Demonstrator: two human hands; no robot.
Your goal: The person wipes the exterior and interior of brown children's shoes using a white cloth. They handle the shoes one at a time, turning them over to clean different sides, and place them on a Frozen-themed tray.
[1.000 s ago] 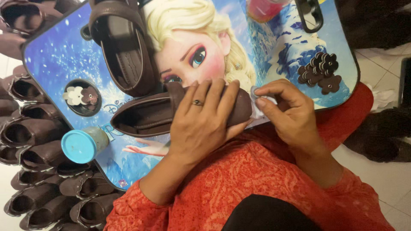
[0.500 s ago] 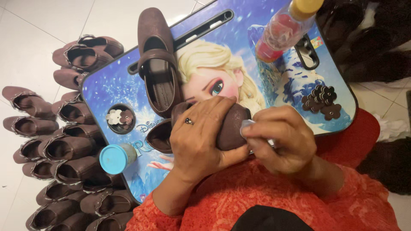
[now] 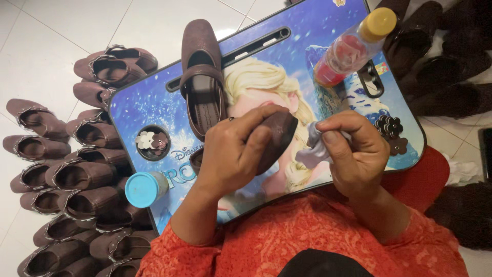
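Observation:
My left hand (image 3: 233, 154) grips a small brown shoe (image 3: 277, 134) over a blue cartoon-printed lap tray (image 3: 154, 102), toe pointing up and right. My right hand (image 3: 353, 154) pinches a crumpled grey-white cloth (image 3: 313, 149) just to the right of the shoe's toe, close to it or touching. A second brown shoe (image 3: 202, 77) lies flat on the tray above my left hand. A clear bottle with red contents and a yellow cap (image 3: 351, 46) lies at the tray's upper right.
Several brown shoes (image 3: 77, 174) are lined up on the white tiled floor at the left. A blue round cap (image 3: 142, 189) sits on the tray's left edge, small flower trims (image 3: 152, 140) in its cup recess, dark flower trims (image 3: 389, 128) at right. Dark shoes (image 3: 446, 61) lie at the right.
The view has pulled back and shifted, so more floor and shoes show. My left hand has turned the shoe more upright, and the cloth in my right hand now shows clearly by the toe.

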